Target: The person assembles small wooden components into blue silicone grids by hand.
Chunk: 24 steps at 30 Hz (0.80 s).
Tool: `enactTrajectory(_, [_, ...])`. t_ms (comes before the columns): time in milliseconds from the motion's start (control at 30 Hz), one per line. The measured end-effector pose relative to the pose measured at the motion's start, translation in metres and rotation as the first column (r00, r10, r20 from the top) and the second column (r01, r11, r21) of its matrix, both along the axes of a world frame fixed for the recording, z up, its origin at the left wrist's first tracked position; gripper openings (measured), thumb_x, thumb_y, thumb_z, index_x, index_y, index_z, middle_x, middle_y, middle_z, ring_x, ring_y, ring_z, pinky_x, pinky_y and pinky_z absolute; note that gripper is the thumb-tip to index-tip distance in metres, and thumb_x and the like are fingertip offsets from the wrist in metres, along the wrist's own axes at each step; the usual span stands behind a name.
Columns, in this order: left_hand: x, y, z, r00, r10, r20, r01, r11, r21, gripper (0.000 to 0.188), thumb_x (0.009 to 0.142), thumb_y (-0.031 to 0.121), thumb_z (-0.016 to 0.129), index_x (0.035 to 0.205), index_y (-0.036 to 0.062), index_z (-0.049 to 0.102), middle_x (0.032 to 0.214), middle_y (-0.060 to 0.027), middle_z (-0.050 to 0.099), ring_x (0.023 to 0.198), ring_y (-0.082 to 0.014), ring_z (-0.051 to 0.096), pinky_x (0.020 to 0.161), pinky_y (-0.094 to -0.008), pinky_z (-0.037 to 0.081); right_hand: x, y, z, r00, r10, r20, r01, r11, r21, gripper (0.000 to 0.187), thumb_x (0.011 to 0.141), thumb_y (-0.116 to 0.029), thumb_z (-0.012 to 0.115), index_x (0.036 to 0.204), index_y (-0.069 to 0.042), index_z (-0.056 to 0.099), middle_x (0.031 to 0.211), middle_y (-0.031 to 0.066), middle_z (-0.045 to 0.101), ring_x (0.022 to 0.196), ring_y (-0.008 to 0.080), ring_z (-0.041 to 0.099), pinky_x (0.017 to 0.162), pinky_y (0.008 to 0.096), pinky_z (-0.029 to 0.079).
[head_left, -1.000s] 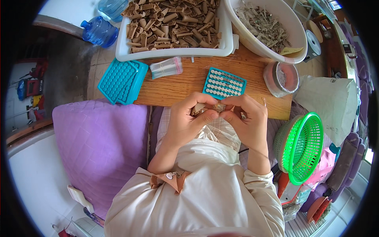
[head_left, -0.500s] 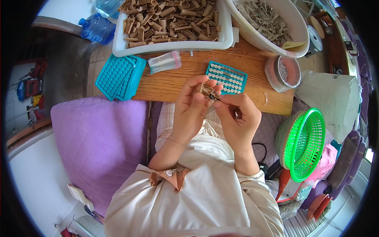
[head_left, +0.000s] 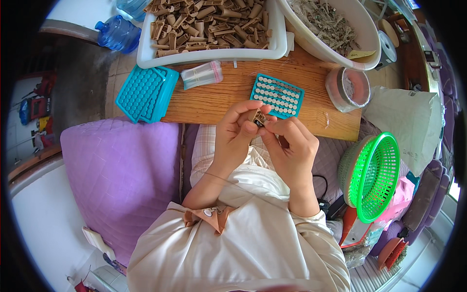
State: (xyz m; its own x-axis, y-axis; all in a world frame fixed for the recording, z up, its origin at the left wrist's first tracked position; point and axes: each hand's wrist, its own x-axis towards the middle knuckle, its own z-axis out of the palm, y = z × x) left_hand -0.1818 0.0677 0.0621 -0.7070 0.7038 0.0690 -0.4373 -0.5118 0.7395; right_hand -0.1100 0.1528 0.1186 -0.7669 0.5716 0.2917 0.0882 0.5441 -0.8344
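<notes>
Above my lap, close to the table's near edge, my left hand (head_left: 235,136) is closed round a small brown plastic casing (head_left: 255,115), its hollow side showing. A small dark part (head_left: 260,123) sits at the casing's lower end. My right hand (head_left: 292,143) is closed in a pinch at that end, thumb and forefinger against the dark part; the fingertips hide its exact shape. Just beyond my hands lies a teal tray (head_left: 253,92) with rows of round silvery pieces (head_left: 278,94). Similar brown casings (head_left: 209,24) fill a white bin (head_left: 211,59) at the back.
A white tub (head_left: 318,55) of tangled clear and metallic parts stands at the back right. Stacked teal trays (head_left: 146,92), clear plastic bags (head_left: 202,75) and a clear round container (head_left: 348,90) sit on the wooden table (head_left: 214,104). Right of me are green baskets (head_left: 379,177).
The brown casing has turned and tipped in my left fingers, its open end now facing more toward me. My right fingertips have shifted slightly left with it.
</notes>
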Motion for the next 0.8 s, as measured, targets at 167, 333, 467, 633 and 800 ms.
enactTrajectory(167, [0.0, -0.002, 0.007, 0.997, 0.046, 0.062, -0.035, 0.985, -0.167, 0.045, 0.083, 0.025, 0.052, 0.119, 0.0027, 0.038, 0.109, -0.0122, 0.052, 0.092, -0.0178, 0.054, 0.075, -0.0259, 0.047, -0.001, 0.0, -0.004, 0.997, 0.066, 0.029, -0.07, 0.985, 0.157, 0.01, 0.07, 0.003, 0.061, 0.079, -0.001, 0.059, 0.072, 0.006, 0.054, 0.055, 0.0145, 0.053, 0.05, 0.0247, 0.043])
enactTrajectory(333, [-0.008, -0.002, 0.003, 0.912, -0.153, 0.38, 0.194, 0.978, -0.072, 0.049, 0.084, 0.023, 0.051, 0.125, 0.0051, 0.033, 0.112, -0.0129, 0.05, 0.094, -0.0171, 0.054, 0.076, -0.0282, 0.047, 0.002, 0.003, -0.007, 0.993, 0.082, 0.079, -0.083, 0.996, 0.008, 0.016, 0.072, 0.004, 0.058, 0.087, -0.001, 0.059, 0.08, 0.0091, 0.052, 0.065, 0.0173, 0.056, 0.055, 0.0254, 0.046])
enactTrajectory(467, [-0.007, 0.001, 0.006, 0.931, -0.104, 0.35, 0.131, 0.99, -0.053, 0.047, 0.084, 0.023, 0.05, 0.124, 0.0045, 0.034, 0.111, -0.0131, 0.051, 0.093, -0.0161, 0.054, 0.072, -0.025, 0.047, 0.005, 0.0, -0.023, 0.998, -0.025, 0.051, 0.03, 0.996, -0.085, 0.018, 0.074, 0.003, 0.057, 0.091, 0.0, 0.056, 0.077, 0.0067, 0.053, 0.062, 0.0115, 0.052, 0.054, 0.022, 0.044])
enactTrajectory(633, [-0.003, 0.006, 0.012, 0.99, 0.094, -0.109, -0.118, 0.964, -0.237, 0.036, 0.084, 0.02, 0.051, 0.115, 0.0024, 0.042, 0.108, -0.0134, 0.053, 0.088, -0.0135, 0.055, 0.06, -0.0193, 0.045, 0.006, -0.003, -0.034, 0.993, -0.119, 0.001, 0.113, 0.944, -0.309, 0.016, 0.074, 0.004, 0.058, 0.089, -0.001, 0.054, 0.074, 0.0071, 0.052, 0.058, 0.013, 0.052, 0.05, 0.0227, 0.043])
enactTrajectory(800, [-0.001, 0.004, 0.012, 0.994, 0.106, 0.025, -0.1, 0.98, -0.175, 0.036, 0.083, 0.021, 0.052, 0.112, 0.0025, 0.044, 0.106, -0.0129, 0.054, 0.08, -0.0098, 0.055, 0.053, -0.0178, 0.044, 0.002, -0.004, -0.041, 0.986, -0.139, -0.087, 0.109, 0.953, -0.282, 0.015, 0.074, 0.003, 0.058, 0.088, -0.001, 0.053, 0.076, 0.0081, 0.054, 0.058, 0.0131, 0.052, 0.051, 0.0225, 0.043])
